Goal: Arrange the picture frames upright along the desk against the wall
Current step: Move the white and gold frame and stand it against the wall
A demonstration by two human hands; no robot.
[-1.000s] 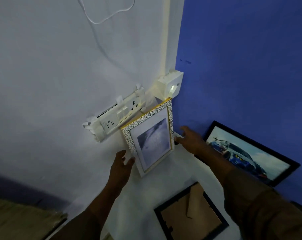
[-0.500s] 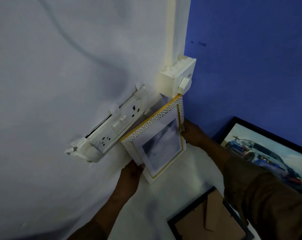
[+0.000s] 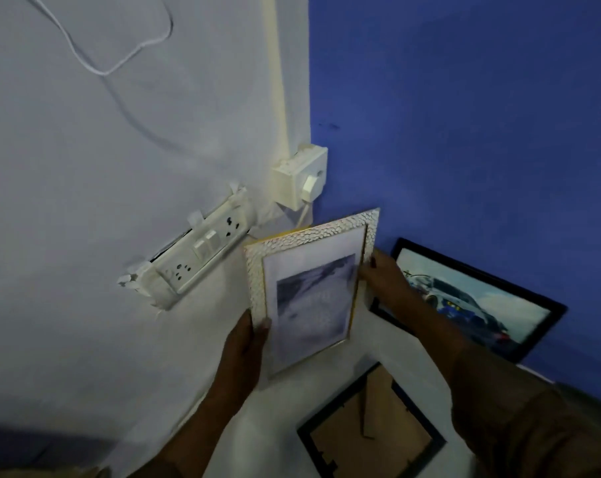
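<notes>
Left hand [image 3: 244, 350] clamped on lower left edge of white frame [image 3: 313, 288]; right hand [image 3: 383, 279] gripping right edge. Frame held above desk [image 3: 282, 419] in corner, long axis near vertical, glass toward camera. Behind: socket strip [image 3: 195, 257]. Right: car frame [image 3: 471, 298] leaning on blue wall [image 3: 464, 115]. Below: black frame [image 3: 368, 429] lying face down.

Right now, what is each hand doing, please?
Left hand: closed on the white textured frame, lower left edge.
Right hand: holding the same frame, right edge.
</notes>
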